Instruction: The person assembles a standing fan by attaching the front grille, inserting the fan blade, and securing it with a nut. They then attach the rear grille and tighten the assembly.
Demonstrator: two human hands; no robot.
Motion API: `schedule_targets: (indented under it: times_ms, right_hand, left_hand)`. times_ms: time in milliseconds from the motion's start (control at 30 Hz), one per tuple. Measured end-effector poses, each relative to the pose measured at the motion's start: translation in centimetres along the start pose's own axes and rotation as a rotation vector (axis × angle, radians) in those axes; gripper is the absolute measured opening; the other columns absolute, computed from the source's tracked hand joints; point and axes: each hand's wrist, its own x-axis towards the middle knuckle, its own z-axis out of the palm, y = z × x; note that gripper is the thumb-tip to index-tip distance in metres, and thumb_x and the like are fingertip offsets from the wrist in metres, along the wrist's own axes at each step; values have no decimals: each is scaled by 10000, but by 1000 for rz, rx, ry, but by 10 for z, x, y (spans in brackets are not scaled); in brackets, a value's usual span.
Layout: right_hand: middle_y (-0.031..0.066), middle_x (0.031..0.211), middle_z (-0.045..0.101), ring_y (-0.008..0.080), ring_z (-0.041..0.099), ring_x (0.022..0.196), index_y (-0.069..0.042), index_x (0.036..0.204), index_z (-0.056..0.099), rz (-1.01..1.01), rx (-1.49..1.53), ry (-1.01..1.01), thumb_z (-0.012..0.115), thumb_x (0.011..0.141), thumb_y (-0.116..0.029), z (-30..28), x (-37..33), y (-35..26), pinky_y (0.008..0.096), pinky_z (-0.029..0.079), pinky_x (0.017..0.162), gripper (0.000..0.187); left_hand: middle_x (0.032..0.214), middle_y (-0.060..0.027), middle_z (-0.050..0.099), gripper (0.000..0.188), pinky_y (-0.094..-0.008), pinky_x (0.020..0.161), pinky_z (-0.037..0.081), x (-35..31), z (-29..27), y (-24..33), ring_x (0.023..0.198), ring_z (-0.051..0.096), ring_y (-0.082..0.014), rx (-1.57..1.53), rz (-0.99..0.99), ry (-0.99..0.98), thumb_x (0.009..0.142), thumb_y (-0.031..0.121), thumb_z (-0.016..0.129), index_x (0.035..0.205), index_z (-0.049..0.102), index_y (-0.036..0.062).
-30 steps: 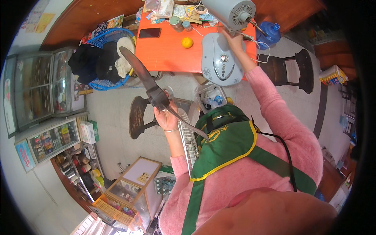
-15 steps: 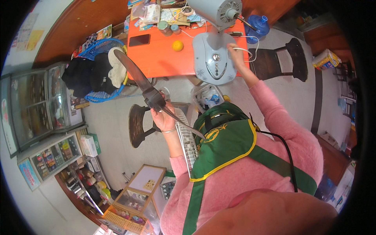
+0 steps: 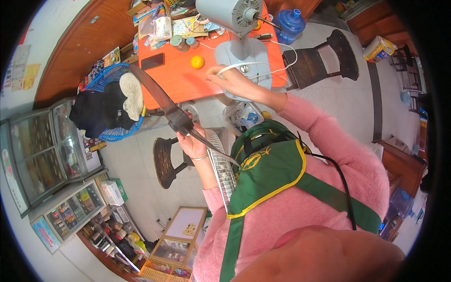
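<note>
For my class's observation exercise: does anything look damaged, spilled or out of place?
Yes: the grey fan on the orange table looks incomplete: its shaft sticks out bare, while the left hand holds the fan blades. No spill or damage stands out.

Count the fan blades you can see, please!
2 in view: the upper blade points up-left from the hub in the left hand; the lower blade slants down-right. Others may be hidden.
</note>
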Motion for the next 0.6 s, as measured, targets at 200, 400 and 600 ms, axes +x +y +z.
schedule_targets:
  times_ms: [200, 400, 600]
  right_hand:
    - [156, 820, 646, 316, 627, 784, -51, 919, 629, -176, -317, -57, 452, 884, -324, 8, 78, -37, 414, 479, 707, 327]
    - [33, 449, 459, 145, 474, 389, -110, 943, 680, 82, -228, -171, 429, 903, -376, 22, 173, -44, 322, 421, 429, 368]
    - [73, 791, 626, 174, 605, 703, -53, 1059, 618, -113, 380, 148, 528, 885, -234, 37, 285, 3, 317, 516, 638, 267]
  left_hand:
    - [1248, -205, 497, 511, -384, 927, 482, -3, -1, 4, 1141, 511, -298, -2, 16, -32, 771, 13, 624, 1246, 442, -38]
    - [1259, -204, 483, 508, -386, 946, 469, -20, -4, 16, 1182, 465, -299, 42, 53, -71, 778, 37, 621, 1253, 453, -27]
    - [1256, -199, 493, 468, -389, 956, 459, -38, -9, 28, 1186, 464, -302, -28, 66, -110, 782, 51, 604, 1228, 485, -25]
